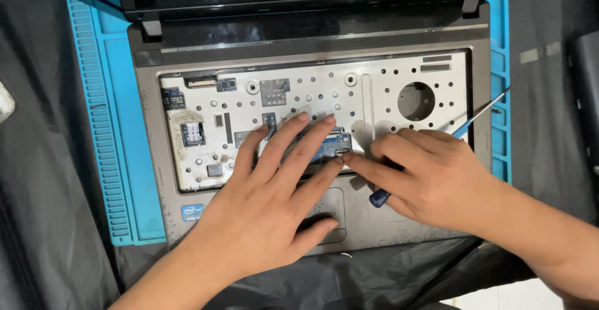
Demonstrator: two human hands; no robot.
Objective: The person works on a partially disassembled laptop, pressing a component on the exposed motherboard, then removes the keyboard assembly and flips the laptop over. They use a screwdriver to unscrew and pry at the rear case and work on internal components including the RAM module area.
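While both hands, left [281, 185] flat, right [430, 176] clamped, meet, the screwdriver [480, 113] points up-right across the laptop [150, 160].

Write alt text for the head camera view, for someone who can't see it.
Two bare hands, left hand and right hand, press on an open laptop with its keyboard removed; the right holds a screwdriver. A blue mat lies underneath.
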